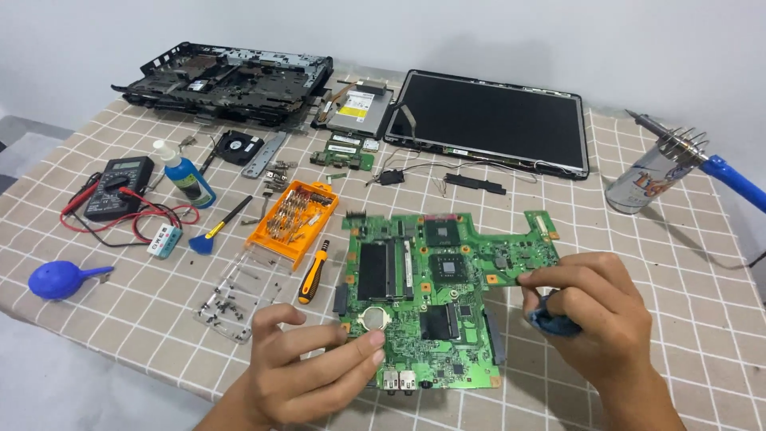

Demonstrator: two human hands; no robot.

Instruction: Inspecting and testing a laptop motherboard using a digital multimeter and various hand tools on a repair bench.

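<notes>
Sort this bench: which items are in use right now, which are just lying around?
In use:
- green laptop motherboard, left hand touching its near-left edge
- small blue tool in the right hand at the board's right edge

Lying about:
- black multimeter with red leads
- orange screwdriver-bit case
- blue rubber dust blower
- bare black laptop screen panel
- blue-handled soldering iron

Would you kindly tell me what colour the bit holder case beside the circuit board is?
The bit holder case is orange, seen best in the head view.

We see a green circuit board [435, 299] on our beige, white-checked desk [678, 263], beside an orange bit case [291, 222].
</notes>
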